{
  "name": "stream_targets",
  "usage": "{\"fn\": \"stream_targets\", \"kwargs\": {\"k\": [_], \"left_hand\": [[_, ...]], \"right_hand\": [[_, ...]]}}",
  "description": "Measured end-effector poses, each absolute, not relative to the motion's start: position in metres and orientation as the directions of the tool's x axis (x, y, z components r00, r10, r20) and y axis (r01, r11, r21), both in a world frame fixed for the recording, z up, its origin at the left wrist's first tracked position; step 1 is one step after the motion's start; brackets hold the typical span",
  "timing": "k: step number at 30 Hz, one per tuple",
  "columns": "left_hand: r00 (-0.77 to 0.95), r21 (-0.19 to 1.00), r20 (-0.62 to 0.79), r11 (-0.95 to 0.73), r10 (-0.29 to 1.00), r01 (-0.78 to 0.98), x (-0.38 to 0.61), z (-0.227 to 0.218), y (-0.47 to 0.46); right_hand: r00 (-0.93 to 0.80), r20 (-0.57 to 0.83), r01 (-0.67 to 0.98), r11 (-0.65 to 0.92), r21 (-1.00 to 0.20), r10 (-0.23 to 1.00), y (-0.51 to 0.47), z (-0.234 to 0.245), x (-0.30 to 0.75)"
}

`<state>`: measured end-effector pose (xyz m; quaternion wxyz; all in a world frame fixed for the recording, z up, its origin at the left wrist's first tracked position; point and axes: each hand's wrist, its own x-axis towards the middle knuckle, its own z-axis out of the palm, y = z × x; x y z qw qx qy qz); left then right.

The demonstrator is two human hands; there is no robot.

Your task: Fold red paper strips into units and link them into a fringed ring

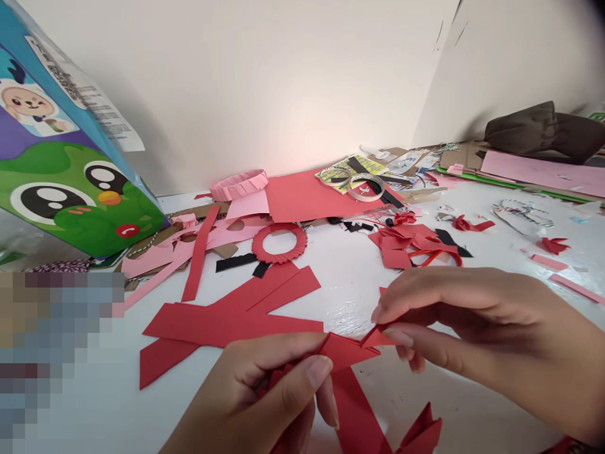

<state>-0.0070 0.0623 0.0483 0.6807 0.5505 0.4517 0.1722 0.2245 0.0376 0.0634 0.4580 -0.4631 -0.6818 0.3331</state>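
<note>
My left hand (283,391) pinches a folded red paper piece (347,351) between thumb and fingers; more red folded paper shows partly hidden inside the palm. From the right, my right hand (463,334) is closed on a smaller folded red paper (378,337), its lower tip meeting the left hand's piece. Whether the two are joined I cannot make out. Below the hands lie a wide red paper strip (359,413) and another folded red piece (423,429). Several long red strips (231,325) overlap to the left of my hands.
A pleated red paper ring (278,243) and a pink ring (239,184) lie farther back. Tape rolls (366,188) rest on red sheets by the wall. Red scraps (411,243) are heaped beyond my right hand. A tall cartoon box (70,183) stands at left.
</note>
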Motion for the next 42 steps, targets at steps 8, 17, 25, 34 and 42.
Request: {"fn": "stream_targets", "kwargs": {"k": [8,17,25,34,42], "left_hand": [[0.577,0.910,-0.415,0.317,0.703,0.267,-0.010,0.047,0.063],[0.571,0.914,-0.405,0.300,0.714,0.274,-0.008,0.048,0.062],[0.600,0.916,-0.402,0.287,0.692,0.282,-0.007,0.049,0.064],[0.592,0.910,-0.407,0.256,0.696,0.325,-0.007,0.048,0.063],[0.615,0.911,-0.412,0.290,0.672,0.293,-0.006,0.050,0.060]], "right_hand": [[-0.140,0.286,0.287,0.315,-0.905,0.948,0.036,0.062,0.221],[-0.163,0.104,0.115,0.124,-0.986,0.981,0.037,0.061,0.219],[-0.159,0.203,0.226,0.236,-0.945,0.966,0.035,0.061,0.217],[-0.129,0.316,0.379,0.341,-0.860,0.940,0.031,0.055,0.222],[-0.183,0.347,0.367,0.392,-0.844,0.920,0.028,0.051,0.219]]}}
